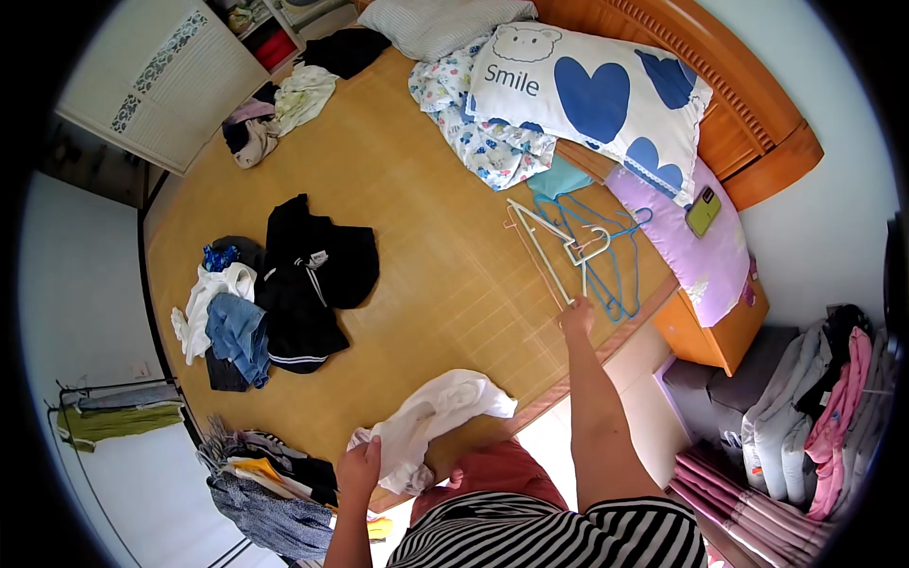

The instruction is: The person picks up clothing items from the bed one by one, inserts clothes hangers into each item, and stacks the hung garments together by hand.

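Observation:
My left hand grips one end of a white garment, which lies bunched along the mat's near edge beside my knee. Its exact kind is hard to make out in the folds. Stretched forward, my right hand has its fingers closed at the near corner of a white clothes hanger. Blue hangers and a thin pink hanger lie against and partly under the white one.
Black clothes, jeans and a white top are piled left on the bed mat. A heart-print pillow and a phone lie at upper right. Folded clothes stack at right; hanging clothes stand lower left.

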{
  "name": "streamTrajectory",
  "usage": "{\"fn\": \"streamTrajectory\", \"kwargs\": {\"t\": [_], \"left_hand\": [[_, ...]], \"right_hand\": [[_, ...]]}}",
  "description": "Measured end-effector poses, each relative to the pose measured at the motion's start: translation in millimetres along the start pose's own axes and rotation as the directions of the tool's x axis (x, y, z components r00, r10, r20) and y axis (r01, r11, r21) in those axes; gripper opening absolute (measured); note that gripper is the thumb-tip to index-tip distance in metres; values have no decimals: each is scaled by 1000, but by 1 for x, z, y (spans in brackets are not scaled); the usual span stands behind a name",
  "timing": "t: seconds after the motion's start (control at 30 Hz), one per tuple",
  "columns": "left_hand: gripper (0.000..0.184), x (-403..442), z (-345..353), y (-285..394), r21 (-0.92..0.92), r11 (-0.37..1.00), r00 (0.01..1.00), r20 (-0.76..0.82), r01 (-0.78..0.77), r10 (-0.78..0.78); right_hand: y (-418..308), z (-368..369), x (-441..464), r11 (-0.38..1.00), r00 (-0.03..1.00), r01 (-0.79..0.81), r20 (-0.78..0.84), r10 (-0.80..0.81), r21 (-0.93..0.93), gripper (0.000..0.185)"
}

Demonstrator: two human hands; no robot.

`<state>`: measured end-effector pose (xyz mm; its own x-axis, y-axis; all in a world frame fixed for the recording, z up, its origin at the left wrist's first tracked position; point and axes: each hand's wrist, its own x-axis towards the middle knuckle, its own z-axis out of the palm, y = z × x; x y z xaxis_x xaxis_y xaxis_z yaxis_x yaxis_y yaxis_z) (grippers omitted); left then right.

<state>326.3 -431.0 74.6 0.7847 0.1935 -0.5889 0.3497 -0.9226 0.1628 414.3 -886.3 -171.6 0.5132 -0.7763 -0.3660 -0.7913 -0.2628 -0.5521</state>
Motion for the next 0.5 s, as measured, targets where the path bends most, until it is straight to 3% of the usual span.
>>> {"fn": "streamTrajectory", "kwargs": {"t": [0.07, 0.2, 0.3, 0.37, 0.5], "left_hand": [[45, 1, 2, -1, 39, 999, 1000, 13, -24, 24], [48, -2, 10, -3, 158, 987, 998, 47, -40, 33], [49, -3, 12, -11, 229, 973, 995, 104, -32, 8], [48, -2, 15, -21, 247, 968, 994, 109, -35, 8], [36, -1, 10, -25, 290, 956, 999, 21, -49, 45]], "right_hand": [[2, 1, 9, 988, 995, -64, -79, 53, -141, 36], [-5, -9, 9, 954, 988, -151, -18, 152, -258, 40], [7, 2, 16, 937, 997, -75, 4, 81, -341, 32], [8, 4, 12, 924, 984, -42, 146, 104, -380, 31], [19, 17, 4, 944, 996, 65, 74, -44, -323, 27]]}}
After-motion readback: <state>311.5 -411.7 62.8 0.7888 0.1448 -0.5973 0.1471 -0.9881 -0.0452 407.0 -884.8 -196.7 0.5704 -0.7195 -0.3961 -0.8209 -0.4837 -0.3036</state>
